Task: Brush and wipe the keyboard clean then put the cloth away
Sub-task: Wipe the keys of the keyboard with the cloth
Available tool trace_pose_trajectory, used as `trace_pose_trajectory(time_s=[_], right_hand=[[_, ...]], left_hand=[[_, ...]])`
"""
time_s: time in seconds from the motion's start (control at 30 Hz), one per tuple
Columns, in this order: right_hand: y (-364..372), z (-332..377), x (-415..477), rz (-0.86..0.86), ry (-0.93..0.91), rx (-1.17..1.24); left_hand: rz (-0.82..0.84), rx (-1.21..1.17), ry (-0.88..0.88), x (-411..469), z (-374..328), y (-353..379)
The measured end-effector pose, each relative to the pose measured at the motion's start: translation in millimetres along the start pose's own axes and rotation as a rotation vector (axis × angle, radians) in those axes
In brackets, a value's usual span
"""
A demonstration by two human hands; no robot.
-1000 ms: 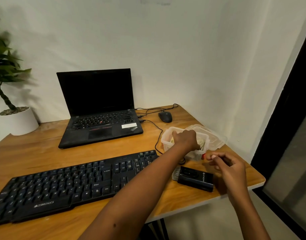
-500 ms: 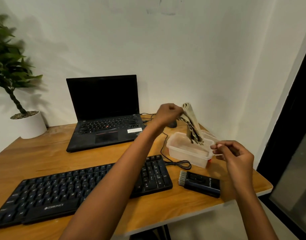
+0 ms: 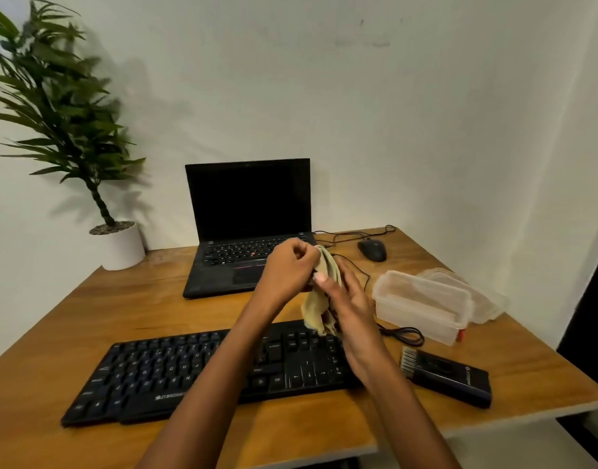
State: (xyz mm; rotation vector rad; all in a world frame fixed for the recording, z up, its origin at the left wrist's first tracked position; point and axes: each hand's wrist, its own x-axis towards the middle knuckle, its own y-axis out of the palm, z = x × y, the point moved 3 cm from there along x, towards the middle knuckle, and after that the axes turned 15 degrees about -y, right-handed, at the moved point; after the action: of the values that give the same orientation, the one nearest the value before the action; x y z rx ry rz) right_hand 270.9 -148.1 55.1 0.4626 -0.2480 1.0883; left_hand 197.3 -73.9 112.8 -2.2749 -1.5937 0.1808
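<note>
In the middle of the frame we see the cloth (image 3: 319,309), pale yellow with some dark pattern, crumpled and hanging just above the right end of the black keyboard (image 3: 189,370). The left hand (image 3: 289,270) pinches its top with curled fingers, and the right hand (image 3: 345,299) holds its side between thumb and fingers. The keyboard's front edge shows white brand letters, blurred and partly behind the left forearm, and the black brush (image 3: 450,375) at lower right carries small white print we cannot read.
</note>
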Motion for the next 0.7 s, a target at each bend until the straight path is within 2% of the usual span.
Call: trace_pose_trajectory(time_s=[0.17, 0.3, 0.43, 0.5, 0.6, 0.7], right_hand=[[5, -12, -2, 0.003, 0.058, 0.040], [1, -7, 1, 0.092, 0.065, -0.059], [0, -7, 16, 0.056, 0.018, -0.262], [-2, -6, 26, 0.060, -0.059, -0.390], [-1, -4, 38, 0.157, -0.164, -0.573], [4, 1, 41, 0.235, -0.205, -0.568]], left_hand=[[0.026, 0.073, -0.066, 0, 16, -26], [0.111, 0.071, -0.139, 0, 23, -39], [0.152, 0.000, -0.199, 1, 38, -35], [0.173, -0.037, -0.152, 2, 41, -33], [0.216, 0.050, -0.042, 5, 44, -30], [0.145, 0.059, 0.023, 8, 47, -34]])
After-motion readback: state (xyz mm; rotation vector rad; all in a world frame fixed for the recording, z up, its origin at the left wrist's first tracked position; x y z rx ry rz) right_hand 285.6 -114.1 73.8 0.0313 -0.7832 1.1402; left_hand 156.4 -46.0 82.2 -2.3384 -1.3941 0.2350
